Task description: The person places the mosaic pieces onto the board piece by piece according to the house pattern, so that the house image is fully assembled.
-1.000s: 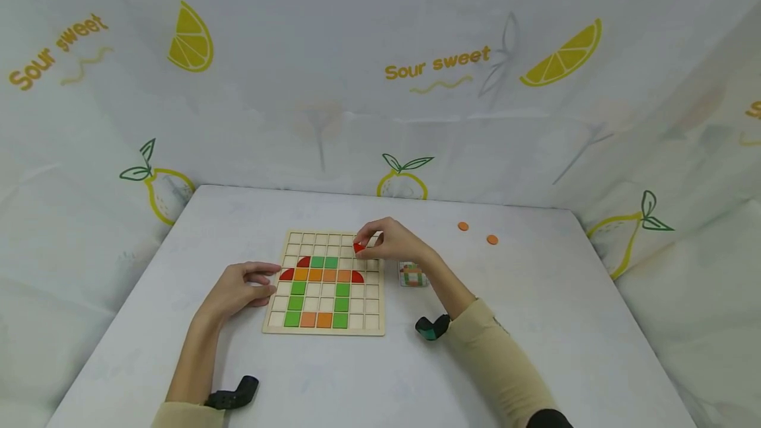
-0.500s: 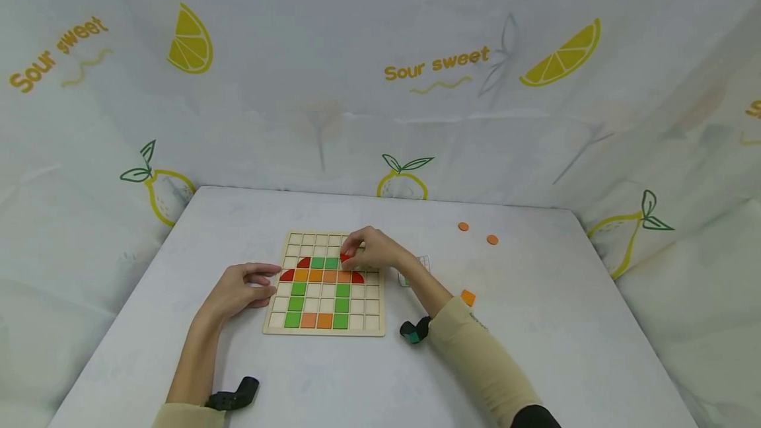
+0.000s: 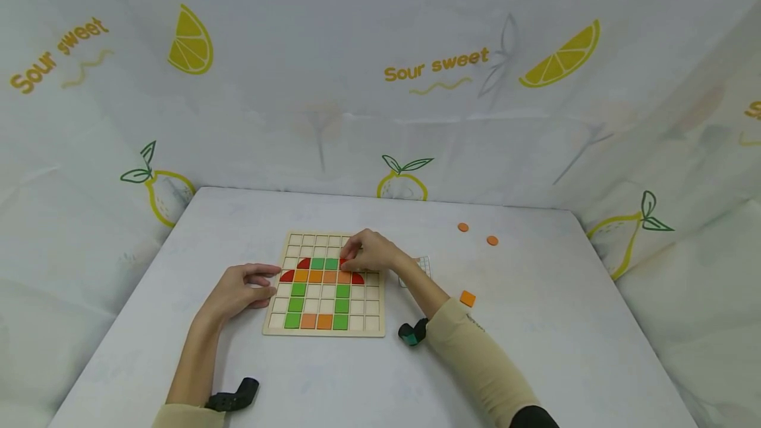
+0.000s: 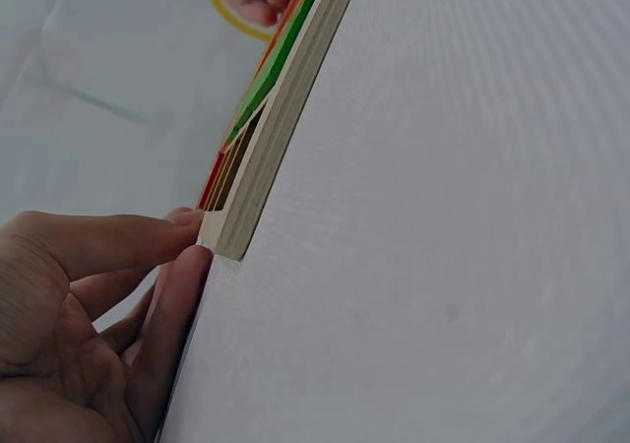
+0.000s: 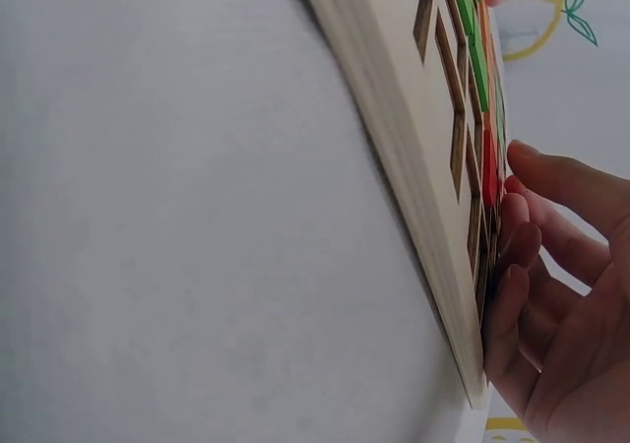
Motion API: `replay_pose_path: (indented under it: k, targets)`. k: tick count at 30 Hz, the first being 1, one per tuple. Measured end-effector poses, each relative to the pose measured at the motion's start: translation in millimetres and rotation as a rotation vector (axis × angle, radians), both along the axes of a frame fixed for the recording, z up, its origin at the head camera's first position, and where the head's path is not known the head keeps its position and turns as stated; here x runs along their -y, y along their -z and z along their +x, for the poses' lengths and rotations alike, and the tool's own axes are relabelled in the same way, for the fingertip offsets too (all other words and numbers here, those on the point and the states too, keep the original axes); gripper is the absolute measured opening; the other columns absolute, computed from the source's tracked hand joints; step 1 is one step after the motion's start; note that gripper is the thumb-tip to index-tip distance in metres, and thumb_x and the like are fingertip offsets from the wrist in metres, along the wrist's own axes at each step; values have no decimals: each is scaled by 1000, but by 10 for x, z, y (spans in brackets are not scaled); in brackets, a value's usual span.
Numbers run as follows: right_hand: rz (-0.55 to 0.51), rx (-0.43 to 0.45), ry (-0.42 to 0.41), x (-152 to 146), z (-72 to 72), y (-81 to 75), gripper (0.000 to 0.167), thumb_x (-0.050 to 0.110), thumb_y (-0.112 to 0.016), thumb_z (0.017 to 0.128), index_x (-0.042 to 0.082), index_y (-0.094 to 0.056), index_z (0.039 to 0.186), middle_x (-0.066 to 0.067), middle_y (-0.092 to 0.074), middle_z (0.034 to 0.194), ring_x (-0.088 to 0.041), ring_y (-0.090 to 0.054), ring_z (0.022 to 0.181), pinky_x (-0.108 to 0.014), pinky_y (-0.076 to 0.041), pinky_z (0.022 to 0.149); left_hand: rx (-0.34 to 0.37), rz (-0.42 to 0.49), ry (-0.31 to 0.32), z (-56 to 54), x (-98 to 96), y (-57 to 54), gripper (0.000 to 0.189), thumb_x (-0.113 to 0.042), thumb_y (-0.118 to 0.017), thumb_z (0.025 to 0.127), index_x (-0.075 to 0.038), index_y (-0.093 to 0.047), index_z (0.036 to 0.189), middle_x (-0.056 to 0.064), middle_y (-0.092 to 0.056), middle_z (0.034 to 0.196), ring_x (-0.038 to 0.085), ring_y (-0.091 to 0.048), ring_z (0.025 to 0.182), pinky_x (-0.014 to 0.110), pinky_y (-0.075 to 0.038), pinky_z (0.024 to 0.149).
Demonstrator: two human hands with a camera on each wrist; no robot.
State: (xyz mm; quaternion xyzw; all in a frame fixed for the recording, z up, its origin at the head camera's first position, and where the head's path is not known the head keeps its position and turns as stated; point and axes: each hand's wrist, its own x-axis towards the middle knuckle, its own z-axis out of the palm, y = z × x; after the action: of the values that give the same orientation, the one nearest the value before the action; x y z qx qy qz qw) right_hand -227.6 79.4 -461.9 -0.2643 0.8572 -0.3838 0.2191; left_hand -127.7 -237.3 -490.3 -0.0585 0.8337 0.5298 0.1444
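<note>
A square wooden grid board [image 3: 370,334] lies on the table, with green and orange square tiles and dark red quarter-round tiles in its cells. My right hand [image 3: 371,251] is over the board's upper right part and pinches a red tile [image 3: 342,261] at a cell beside the green tiles [image 3: 324,263]. The fingertips mostly cover this tile, so whether it sits fully in the cell cannot be told. At the board's left edge my left hand [image 3: 240,290] touches the rim with its fingertips; in the left wrist view its fingers [image 4: 128,241] meet the board's corner.
Right of the board, a small pattern card [image 3: 423,264] is partly hidden under the right forearm. An orange square tile [image 3: 468,298] lies beside the right sleeve. Two orange round pieces [image 3: 463,227] lie farther back. A printed cloth hangs behind the table.
My right hand has moved left and down across the board with the red tile, to the cell by the green tiles. The orange square tile has come into sight. My left hand stays put.
</note>
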Motion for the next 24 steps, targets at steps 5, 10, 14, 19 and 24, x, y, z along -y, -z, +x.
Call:
replay_pose_path:
  k: [5,10,14,19,24]
  targets:
    - [-3,10,-1,-8,6,-2,14,11,-82,94,3,-80,106,-6,-78,92,-6,-63,79,-17,-52,75,0,-3,1,-3,5,7,48,-6,-79,94,-1,-69,140,13,-67,109,17,-68,88,25,-67,74]
    - [-10,21,3,-19,16,-19,13,10,-81,95,3,-80,107,-7,-78,92,-7,-63,81,-18,-52,77,-5,3,11,6,14,-1,49,-6,-80,94,1,-68,141,14,-67,110,16,-68,88,25,-67,73]
    - [-13,14,2,-35,22,-30,13,10,-81,95,4,-80,107,-6,-77,93,-8,-63,82,-19,-51,77,-4,2,14,5,19,-4,49,-6,-80,94,1,-68,142,13,-67,110,16,-68,88,25,-67,73]
    - [-43,9,16,-101,6,-42,13,12,-80,96,5,-80,107,-6,-76,95,-11,-62,86,-21,-50,77,-16,-1,19,-5,16,-17,49,-6,-79,95,2,-67,142,13,-68,110,16,-68,89,26,-67,73]
    - [-76,-12,18,-225,-25,-83,18,13,-78,97,3,-80,111,-9,-75,99,-12,-61,86,-20,-50,70,-17,3,17,-13,23,-22,49,-5,-79,94,2,-67,142,13,-68,109,16,-68,88,26,-67,72]
